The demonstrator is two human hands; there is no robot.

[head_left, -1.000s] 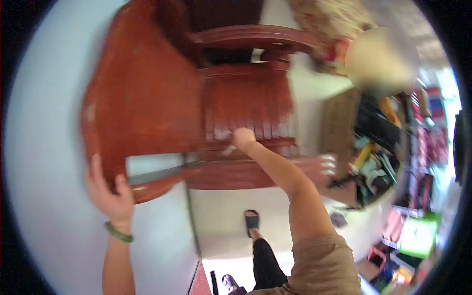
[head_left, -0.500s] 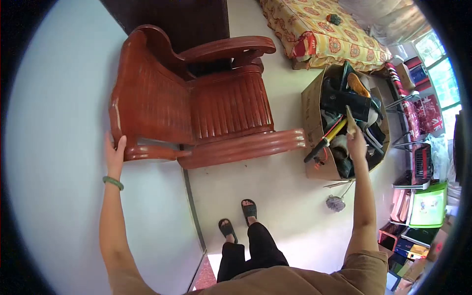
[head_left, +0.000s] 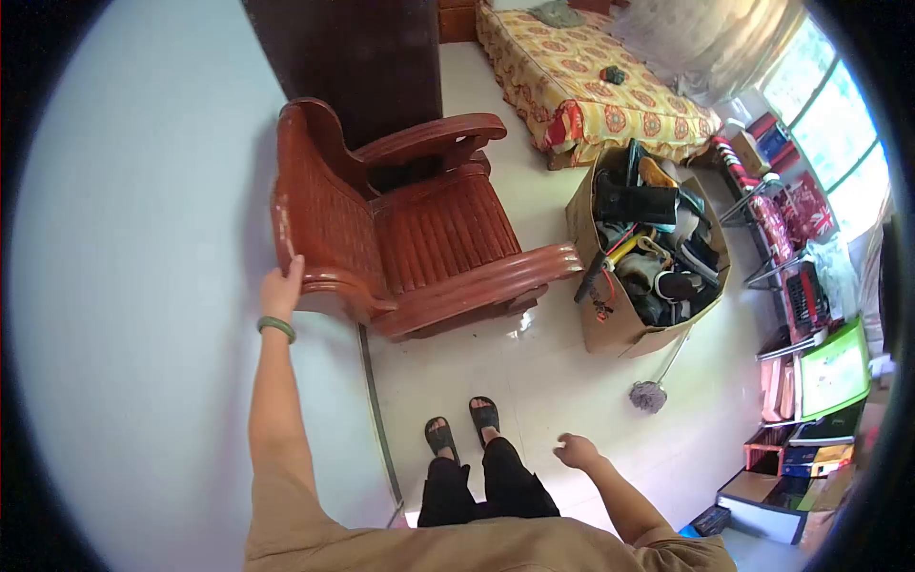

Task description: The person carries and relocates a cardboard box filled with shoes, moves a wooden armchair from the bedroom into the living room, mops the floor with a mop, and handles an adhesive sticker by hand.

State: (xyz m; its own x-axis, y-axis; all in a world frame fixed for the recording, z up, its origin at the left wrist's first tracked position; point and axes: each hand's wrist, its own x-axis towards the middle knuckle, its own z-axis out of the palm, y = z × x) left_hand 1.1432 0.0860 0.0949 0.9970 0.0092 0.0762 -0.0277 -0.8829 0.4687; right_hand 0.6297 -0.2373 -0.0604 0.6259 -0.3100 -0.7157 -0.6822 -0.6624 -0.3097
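Observation:
A reddish-brown wooden armchair [head_left: 443, 229] with a slatted seat stands against the pale wall. My left hand [head_left: 282, 288], with a green bangle at the wrist, grips the outer edge of its backrest, thumb on the near side. Low on the right, my right hand [head_left: 577, 452] hangs above the floor, its fingers slightly bent and apart, with nothing visible in it. It touches neither the chair nor the cardboard box [head_left: 610, 319], which is filled with shoes and other items, a yellow-and-black handle [head_left: 621, 252] among them.
A bed [head_left: 562, 71] with a patterned yellow cover stands beyond the box. A dark cabinet [head_left: 353, 57] is behind the chair. A grey mop head [head_left: 648, 397] lies on the floor [head_left: 534, 381] by the box. Folding chairs and a green board [head_left: 834, 377] line the right side.
My right hand has come away from above the box, down and left toward my body; the pale object at its fingers no longer shows. My left hand has stayed on the backrest. The view has shifted.

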